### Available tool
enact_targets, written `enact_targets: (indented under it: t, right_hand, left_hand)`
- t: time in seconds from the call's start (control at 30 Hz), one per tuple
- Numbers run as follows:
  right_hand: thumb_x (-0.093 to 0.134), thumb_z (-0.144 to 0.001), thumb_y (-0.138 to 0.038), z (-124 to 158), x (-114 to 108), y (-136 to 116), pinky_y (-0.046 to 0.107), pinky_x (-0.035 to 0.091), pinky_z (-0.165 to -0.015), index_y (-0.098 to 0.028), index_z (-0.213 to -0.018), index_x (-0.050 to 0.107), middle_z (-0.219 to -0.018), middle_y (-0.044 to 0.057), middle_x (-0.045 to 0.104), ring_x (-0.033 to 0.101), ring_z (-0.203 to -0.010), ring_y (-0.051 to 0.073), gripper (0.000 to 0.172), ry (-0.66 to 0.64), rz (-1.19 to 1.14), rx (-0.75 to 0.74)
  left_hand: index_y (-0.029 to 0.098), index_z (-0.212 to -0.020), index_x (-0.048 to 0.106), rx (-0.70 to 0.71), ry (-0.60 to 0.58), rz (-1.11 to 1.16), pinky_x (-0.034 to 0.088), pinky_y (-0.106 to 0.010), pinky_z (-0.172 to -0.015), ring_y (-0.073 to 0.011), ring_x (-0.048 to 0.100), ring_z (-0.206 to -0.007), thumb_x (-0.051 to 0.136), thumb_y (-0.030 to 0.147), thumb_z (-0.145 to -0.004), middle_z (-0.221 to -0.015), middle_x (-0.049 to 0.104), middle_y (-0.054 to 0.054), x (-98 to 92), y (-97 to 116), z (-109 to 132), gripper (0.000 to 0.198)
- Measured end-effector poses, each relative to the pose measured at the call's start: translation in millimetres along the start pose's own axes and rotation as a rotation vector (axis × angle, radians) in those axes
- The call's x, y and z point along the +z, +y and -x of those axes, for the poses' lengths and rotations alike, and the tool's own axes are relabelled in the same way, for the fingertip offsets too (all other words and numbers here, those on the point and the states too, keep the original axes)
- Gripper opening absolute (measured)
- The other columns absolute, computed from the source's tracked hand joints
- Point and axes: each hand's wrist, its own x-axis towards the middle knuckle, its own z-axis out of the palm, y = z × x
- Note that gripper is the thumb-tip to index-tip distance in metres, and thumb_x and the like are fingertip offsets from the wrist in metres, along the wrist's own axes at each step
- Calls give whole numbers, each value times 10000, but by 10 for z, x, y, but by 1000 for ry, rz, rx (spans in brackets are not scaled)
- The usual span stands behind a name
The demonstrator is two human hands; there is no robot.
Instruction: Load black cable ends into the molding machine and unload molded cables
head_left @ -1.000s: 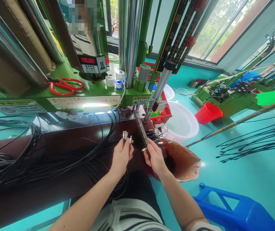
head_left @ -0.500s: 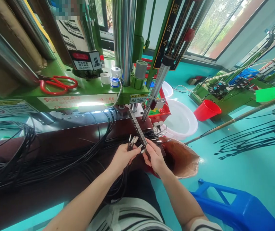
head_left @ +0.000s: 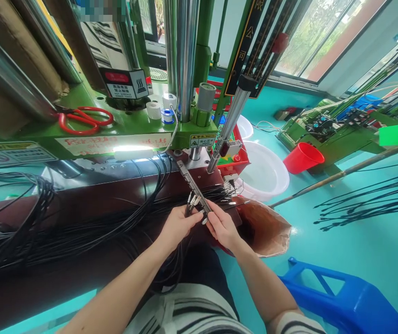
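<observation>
My left hand [head_left: 180, 226] is closed round several black cables whose metal connector ends [head_left: 192, 202] stick up past the fingers. Between thumb and fingers, one connector end [head_left: 204, 220] touches the near end of a long narrow metal bar [head_left: 194, 188] with slots along it. My right hand [head_left: 221, 224] grips that bar near its lower end, and the bar slants up and left toward the green press. Behind both hands, a bundle of black cables [head_left: 125, 225] lies along the dark brown table [head_left: 90, 199].
Above the table stands a green press [head_left: 132, 125] with red-handled scissors [head_left: 85, 121] and small tape rolls [head_left: 154, 110] on its ledge. To the right are a brown paper bag [head_left: 275, 229], a white tub [head_left: 268, 171], a red bucket [head_left: 303, 157] and a blue stool [head_left: 355, 297].
The bar's far end has swung a little left, away from the press column. Both hands stay close together, and the connector ends in my left hand sit nearer the bar.
</observation>
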Motion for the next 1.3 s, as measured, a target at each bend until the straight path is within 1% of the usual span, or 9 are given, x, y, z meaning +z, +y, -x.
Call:
enact_targets:
  t: [0.17, 0.23, 0.47, 0.73, 0.97, 1.03, 1.13, 1.2, 1.3]
  right_hand:
    - [455, -858, -404, -10, 14, 10, 161, 209, -305, -174, -1259, 471, -449, -78, 391, 306, -333, 42, 462, 44, -67, 32]
    - [465, -853, -410, -21, -6, 27, 155, 207, -299, -185, -1252, 472, -445, -81, 393, 301, -323, 39, 458, 70, -129, 57]
    - [469, -860, -388, -32, -59, 43, 141, 218, -297, -185, -1247, 474, -435, -84, 401, 292, -303, 26, 437, 12, -181, 73]
    - [473, -852, -395, -20, -55, -15, 147, 227, -300, -162, -1253, 475, -463, -83, 384, 300, -328, 27, 464, -43, -118, 43]
    - [469, -861, -394, -30, -16, 46, 156, 240, -335, -162, -1270, 454, -516, -73, 373, 314, -397, 34, 471, -84, -26, 14]
    - [476, -856, -394, -28, -12, 39, 156, 229, -328, -155, -1254, 469, -500, -76, 373, 305, -386, 33, 464, -57, -44, 19]
    - [487, -843, -410, -27, -20, 2, 156, 209, -307, -139, -1236, 482, -470, -87, 365, 287, -347, 27, 477, -22, -88, 33]
    - [488, -838, -421, -31, -30, -24, 156, 201, -299, -137, -1241, 476, -461, -89, 370, 284, -332, 25, 493, -31, -101, 50]
    - [497, -832, -423, -41, -34, -54, 156, 201, -299, -135, -1238, 482, -474, -80, 391, 293, -335, 24, 498, -57, -90, 63]
  left_hand:
    - [180, -812, 497, 184, 169, 40, 215, -154, -323, -33, 301, -344, 515, 468, -759, -480, 385, 86, -6, 5, 22, 293]
    - [199, -830, 460, 187, 212, 122, 201, -151, -304, -33, 277, -328, 485, 479, -776, -484, 369, 97, -26, 33, 30, 286]
    - [179, -672, 455, -80, 13, 152, 184, -150, -275, -23, 209, -282, 644, 458, -634, -356, 278, 124, -88, 98, 84, 340]
    - [181, -632, 461, -78, 67, 86, 175, -162, -266, -27, 206, -265, 631, 440, -631, -334, 279, 121, -88, 81, 64, 310]
    - [168, -602, 461, -21, 123, 49, 157, -165, -303, -15, 210, -283, 676, 371, -597, -343, 292, 117, -110, 83, 76, 296]
    - [159, -648, 492, -12, 110, 129, 184, -166, -319, -22, 234, -306, 666, 383, -615, -364, 298, 115, -117, 68, 91, 285]
    - [127, -775, 570, 44, 116, 231, 335, -180, -405, -49, 405, -415, 653, 398, -643, -505, 475, 53, -181, 50, 136, 313]
    - [115, -817, 592, 90, 170, 259, 408, -200, -489, -73, 492, -515, 639, 397, -665, -608, 550, 10, -252, 52, 174, 323]
    - [134, -799, 581, 165, 236, 273, 410, -200, -485, -78, 496, -513, 598, 386, -712, -579, 535, 23, -321, 77, 208, 268]
